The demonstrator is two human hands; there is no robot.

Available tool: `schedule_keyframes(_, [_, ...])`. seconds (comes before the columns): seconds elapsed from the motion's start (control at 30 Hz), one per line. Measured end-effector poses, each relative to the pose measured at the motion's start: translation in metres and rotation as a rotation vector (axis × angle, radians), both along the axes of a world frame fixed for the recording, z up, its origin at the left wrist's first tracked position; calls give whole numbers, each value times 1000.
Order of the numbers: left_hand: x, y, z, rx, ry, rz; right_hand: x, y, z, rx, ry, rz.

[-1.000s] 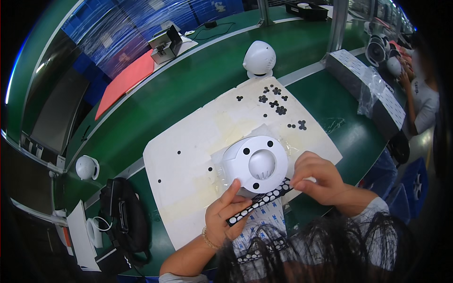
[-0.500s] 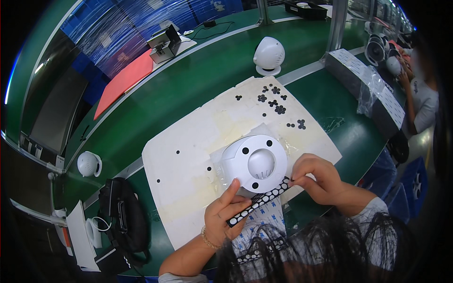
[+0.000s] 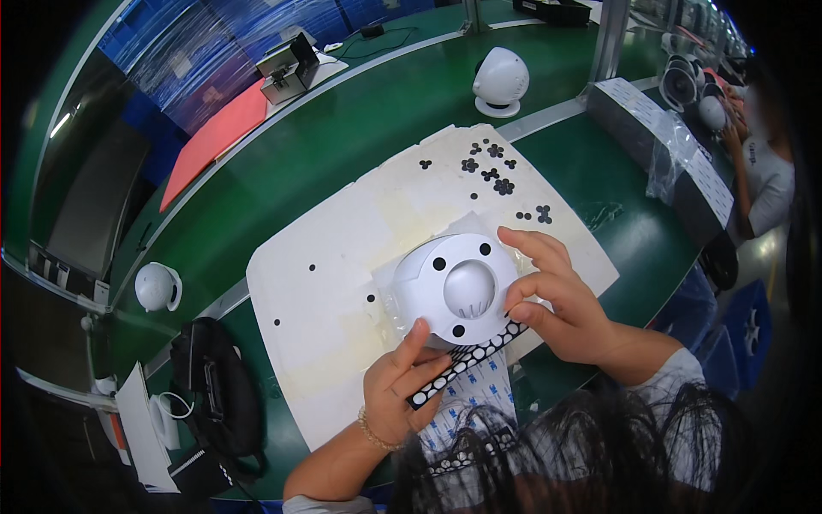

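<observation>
A white rounded device lies with its ring-shaped base facing up; three black round pads are stuck on the ring. My left hand grips a black perforated pad strip with rows of white round gaps, its index fingertip resting against the device's lower left edge. At the ring's right rim, my right hand has thumb and a finger pinched together while its index finger stretches out above. A dark speck shows at that pinch, too small to name. Below the strip lies a printed backing sheet.
Loose black dots and clusters are scattered over the pale board. Similar white devices stand at the back and left. A black bag lies left, a long grey box right. Another person works at far right.
My right hand has moved from the strip's upper end up to the right rim of the ring, and its index finger has extended. My left hand keeps its grip on the strip.
</observation>
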State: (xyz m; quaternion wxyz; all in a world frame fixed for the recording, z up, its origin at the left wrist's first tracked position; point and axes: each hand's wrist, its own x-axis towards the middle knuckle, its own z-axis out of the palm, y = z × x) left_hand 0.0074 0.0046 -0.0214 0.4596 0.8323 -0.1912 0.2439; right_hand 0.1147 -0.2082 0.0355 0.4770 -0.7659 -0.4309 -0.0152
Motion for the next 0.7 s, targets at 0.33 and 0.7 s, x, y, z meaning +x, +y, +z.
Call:
schedule_keyframes(0.33, [-1,0,0,-23,44,-7,-1,2,-2,-39,-51,-8])
schedule_keyframes(0.7, [-5,-3,0,-33,72,14,1,-3,-13,183,335,-61])
